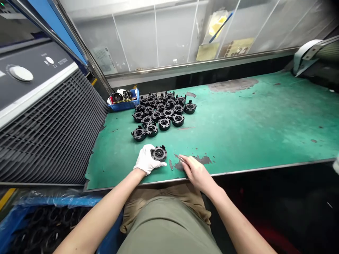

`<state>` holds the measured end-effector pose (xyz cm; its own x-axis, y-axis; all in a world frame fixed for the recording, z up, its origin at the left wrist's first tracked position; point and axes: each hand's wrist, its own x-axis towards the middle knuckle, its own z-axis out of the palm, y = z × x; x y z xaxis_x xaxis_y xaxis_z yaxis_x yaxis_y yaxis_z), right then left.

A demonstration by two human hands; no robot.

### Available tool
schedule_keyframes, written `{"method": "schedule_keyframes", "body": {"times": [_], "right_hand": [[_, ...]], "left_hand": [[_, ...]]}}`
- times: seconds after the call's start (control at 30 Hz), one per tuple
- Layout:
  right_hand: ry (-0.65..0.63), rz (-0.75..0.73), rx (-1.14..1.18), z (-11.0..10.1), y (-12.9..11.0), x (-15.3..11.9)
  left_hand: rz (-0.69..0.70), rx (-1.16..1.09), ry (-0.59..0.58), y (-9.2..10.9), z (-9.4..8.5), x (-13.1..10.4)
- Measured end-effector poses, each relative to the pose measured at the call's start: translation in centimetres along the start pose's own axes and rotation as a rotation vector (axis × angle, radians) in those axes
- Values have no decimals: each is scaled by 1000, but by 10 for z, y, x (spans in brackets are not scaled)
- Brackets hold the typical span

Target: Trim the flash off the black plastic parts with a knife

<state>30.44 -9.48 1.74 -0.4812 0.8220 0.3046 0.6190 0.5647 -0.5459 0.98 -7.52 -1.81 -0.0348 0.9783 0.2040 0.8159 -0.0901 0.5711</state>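
Observation:
My left hand point(147, 160), in a white glove, grips a round black plastic part point(159, 153) from its left side, near the front edge of the bench. The part's ringed face points up, and a small tab stands out at its rim. To the right of it, my bare right hand point(196, 170) is closed in a pinch, apart from the part. Something small and thin shows at its fingertips, too small to name. Beyond both hands, several similar black round parts point(157, 115) stand in a close group on the green bench top point(238, 130).
Behind the group sits a blue bin point(124, 105) with mixed items. A grey louvred machine point(50, 130) borders the bench at left. Below it, a blue, plastic-lined crate point(66, 201) holds dark parts. A metal-framed partition point(159, 68) runs along the back; machinery point(308, 54) stands far right.

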Motion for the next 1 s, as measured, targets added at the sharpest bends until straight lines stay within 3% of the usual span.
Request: {"method": "schedule_keyframes", "body": {"times": [0.2,0.37,0.47,0.73,1.0], "right_hand": [[27,-11,69,14,-22,-39],[6,1,6,10,-11,-32],[-60,7,-81,4,-5,-13],[-353,4,-396,-4,-26,36],[-526,-21,-551,-12,-50,41]], "left_hand": [[-98,-17,45,5,-4,-30],[-93,-63,47,2,-5,-53],[-40,-72,21,0,-11,-46],[177,-137,-280,-2,-20,6],[224,-145,-342,-4,-12,7]]}}
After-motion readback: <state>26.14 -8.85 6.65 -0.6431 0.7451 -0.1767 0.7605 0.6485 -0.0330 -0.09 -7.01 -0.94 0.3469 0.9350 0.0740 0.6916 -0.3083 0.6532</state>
